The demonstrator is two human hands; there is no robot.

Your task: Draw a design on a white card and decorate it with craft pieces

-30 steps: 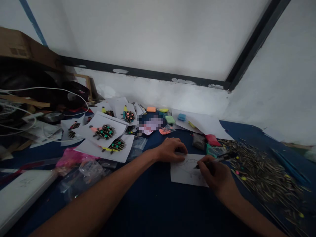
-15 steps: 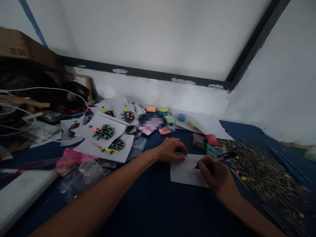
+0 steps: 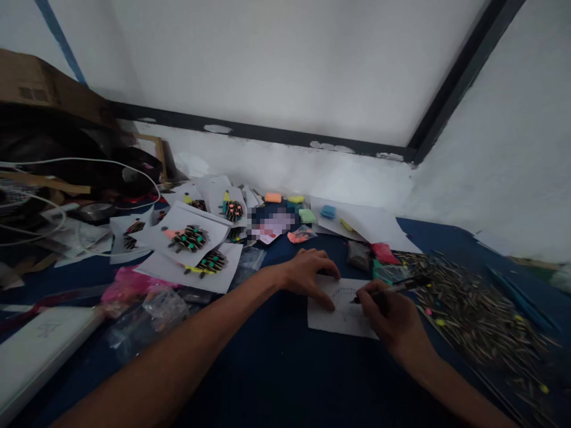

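Note:
A small sheet of white paper (image 3: 339, 321) lies on the blue cloth in front of me, with a curved pencil-like outline and rows of short dark strokes. My left hand (image 3: 312, 273) rests on its upper left edge, thumb and fingers spread apart, pressing on the sheet. My right hand (image 3: 390, 312) is closed around a dark pen (image 3: 405, 283), its tip at the paper near the drawn curve. To the right of that hand spreads a heap of striped seeds (image 3: 482, 315). Hedgehog pictures (image 3: 190, 238) made of such seeds and coloured clay lie on white sheets at left.
Along the back are packets of coloured clay (image 3: 273, 197), a phone (image 3: 272, 229) with a blurred screen, and a large white sheet (image 3: 379, 226). A pink bag (image 3: 134, 285), clear plastic bags (image 3: 165, 309) and a white box (image 3: 44, 351) crowd the left. Behind stands a white wall (image 3: 267, 160).
My left thumb has moved down and away from the fingers on the paper, and more of the drawing shows. My right hand and the pen have barely shifted.

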